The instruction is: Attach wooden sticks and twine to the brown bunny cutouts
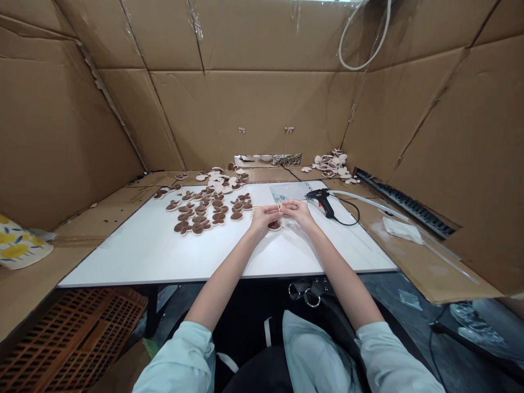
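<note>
My left hand (pixel 265 216) and my right hand (pixel 299 212) meet over the white board (pixel 229 256), fingertips pinched close together. Between them is a small pale cord (pixel 280 207), looped or knotted; its exact shape is too small to make out. Just under the fingers a brown ear-shaped cutout (pixel 274 225) with a pale rim lies on the board. To the left spread many similar brown cutouts (pixel 198 227), some overlapping. A black hot glue gun (pixel 321 201) with an orange trigger rests right of my right hand, beside a clear plastic sheet (pixel 289 192).
Pale cutouts (pixel 216 180) lie at the back left, and another pile (pixel 333 164) at the back right. Cardboard walls (pixel 270 101) enclose the board. A white tube (pixel 368 197) and black cable (pixel 356 221) run on the right. An orange crate (pixel 77 327) stands below left.
</note>
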Tool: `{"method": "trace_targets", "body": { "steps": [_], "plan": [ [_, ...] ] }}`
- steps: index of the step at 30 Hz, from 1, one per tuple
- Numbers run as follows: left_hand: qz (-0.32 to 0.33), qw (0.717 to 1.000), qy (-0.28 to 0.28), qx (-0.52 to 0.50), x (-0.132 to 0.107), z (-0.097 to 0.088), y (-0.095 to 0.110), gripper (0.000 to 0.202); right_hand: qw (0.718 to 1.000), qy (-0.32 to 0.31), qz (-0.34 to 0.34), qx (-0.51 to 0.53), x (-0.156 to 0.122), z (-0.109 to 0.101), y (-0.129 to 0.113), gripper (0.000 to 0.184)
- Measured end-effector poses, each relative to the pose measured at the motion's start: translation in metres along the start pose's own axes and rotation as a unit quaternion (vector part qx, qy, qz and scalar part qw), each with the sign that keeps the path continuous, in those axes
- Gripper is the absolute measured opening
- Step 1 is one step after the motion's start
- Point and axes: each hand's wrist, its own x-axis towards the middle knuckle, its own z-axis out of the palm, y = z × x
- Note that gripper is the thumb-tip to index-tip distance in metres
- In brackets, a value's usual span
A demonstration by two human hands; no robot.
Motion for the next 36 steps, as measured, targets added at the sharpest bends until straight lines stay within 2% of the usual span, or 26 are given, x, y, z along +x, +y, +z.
{"method": "trace_targets", "body": {
  "steps": [8, 17, 22, 26, 30, 36],
  "plan": [
    [-0.005, 1.0, -0.002, -0.006, 0.003, -0.002, -0.004, 0.039, 1.0, 0.002, -0.001, -0.019, 0.002, -0.003, 0.002, 0.037],
    [0.015, 0.999, -0.015, 0.036, 0.003, -0.003, -0.005, 0.041, 0.999, -0.019, -0.006, -0.029, -0.001, -0.002, 0.0, 0.034],
    [0.03, 0.997, 0.024, 0.072, 0.003, -0.001, -0.001, 0.057, 0.998, -0.037, -0.005, -0.041, -0.001, -0.004, -0.004, 0.031],
    [0.047, 0.997, -0.016, 0.065, 0.001, -0.001, 0.001, 0.069, 0.996, -0.064, 0.024, -0.064, -0.001, -0.008, -0.007, 0.029],
    [0.053, 0.996, -0.031, 0.066, 0.0, -0.001, 0.002, 0.069, 0.99, -0.1, 0.013, -0.095, -0.003, -0.01, -0.008, 0.026],
    [0.046, 0.995, -0.008, 0.092, 0.001, -0.001, 0.002, 0.068, 0.994, -0.057, 0.002, -0.091, -0.002, -0.008, -0.006, 0.027]
  ]
}}
